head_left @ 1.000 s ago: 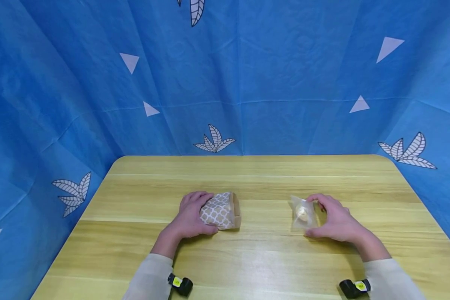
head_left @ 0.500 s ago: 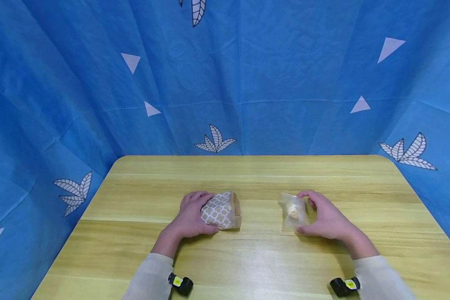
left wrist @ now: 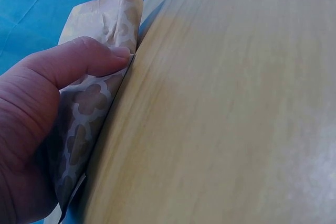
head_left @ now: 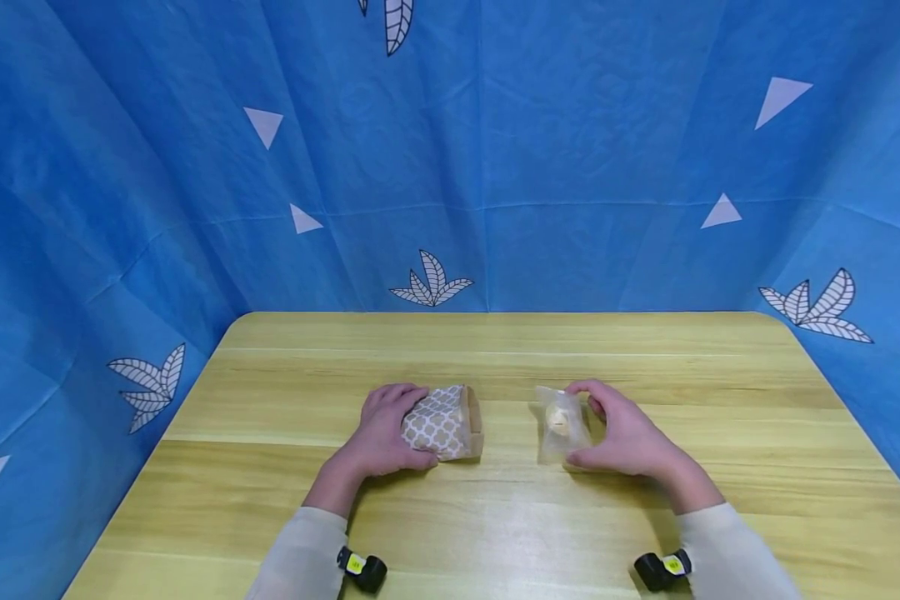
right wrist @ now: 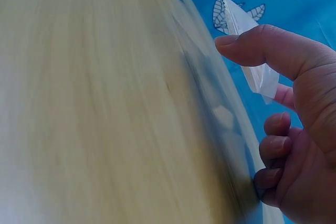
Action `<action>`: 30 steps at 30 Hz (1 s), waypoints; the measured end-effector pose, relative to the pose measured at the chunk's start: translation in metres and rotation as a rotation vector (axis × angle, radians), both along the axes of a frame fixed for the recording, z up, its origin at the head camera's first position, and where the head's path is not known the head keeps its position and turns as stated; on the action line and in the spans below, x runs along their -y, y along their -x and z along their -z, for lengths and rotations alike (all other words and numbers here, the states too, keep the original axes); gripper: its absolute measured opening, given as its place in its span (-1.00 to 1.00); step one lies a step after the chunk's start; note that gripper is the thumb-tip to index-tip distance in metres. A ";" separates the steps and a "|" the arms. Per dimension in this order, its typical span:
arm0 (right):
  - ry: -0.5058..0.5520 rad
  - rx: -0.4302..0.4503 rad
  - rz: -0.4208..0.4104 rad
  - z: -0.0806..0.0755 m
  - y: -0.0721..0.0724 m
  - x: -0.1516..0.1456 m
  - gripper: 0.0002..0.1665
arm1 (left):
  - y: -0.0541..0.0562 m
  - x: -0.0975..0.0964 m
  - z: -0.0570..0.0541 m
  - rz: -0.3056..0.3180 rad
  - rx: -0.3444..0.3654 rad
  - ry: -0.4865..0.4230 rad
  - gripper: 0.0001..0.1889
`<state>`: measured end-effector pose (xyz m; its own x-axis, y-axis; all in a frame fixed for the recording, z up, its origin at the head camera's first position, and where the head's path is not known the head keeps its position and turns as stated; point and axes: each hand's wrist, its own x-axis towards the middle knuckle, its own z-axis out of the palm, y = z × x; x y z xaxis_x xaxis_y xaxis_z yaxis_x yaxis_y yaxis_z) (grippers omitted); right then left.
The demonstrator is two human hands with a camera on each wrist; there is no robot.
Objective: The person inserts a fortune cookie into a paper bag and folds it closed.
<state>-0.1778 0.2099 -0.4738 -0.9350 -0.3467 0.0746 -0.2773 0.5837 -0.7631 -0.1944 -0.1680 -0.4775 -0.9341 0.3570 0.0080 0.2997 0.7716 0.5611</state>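
A brown paper bag (head_left: 437, 421) with a white lattice pattern lies on its side on the table, its open mouth facing right. My left hand (head_left: 387, 432) grips it from the left, thumb along the near edge and fingers over the far side. To the right, my right hand (head_left: 625, 432) pinches a small translucent packet (head_left: 558, 423) with a pale round piece inside, between thumb and forefinger at the packet's ends. In the right wrist view the packet (right wrist: 252, 51) is held above the table, the other fingers curled beneath. A short gap separates packet and bag mouth.
The pale wooden table (head_left: 510, 350) reaches back to a blue curtain (head_left: 570, 150) with white leaf and triangle prints. A black wrist camera (head_left: 362, 570) sits on the left sleeve, another black wrist camera (head_left: 662, 570) on the right.
My right hand has moved left with the packet, bringing it nearer to the paper bag. The left hand and the bag have stayed in place.
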 end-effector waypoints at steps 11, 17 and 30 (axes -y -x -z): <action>0.036 0.027 -0.048 -0.003 0.005 0.026 0.00 | 0.000 -0.001 0.000 0.003 -0.004 -0.010 0.06; 0.020 0.065 -0.096 -0.007 0.010 0.042 -0.03 | 0.000 0.000 0.001 -0.001 -0.011 -0.007 0.07; 0.023 0.094 -0.139 -0.013 0.017 0.064 -0.06 | 0.001 0.001 0.001 0.008 -0.018 0.006 0.07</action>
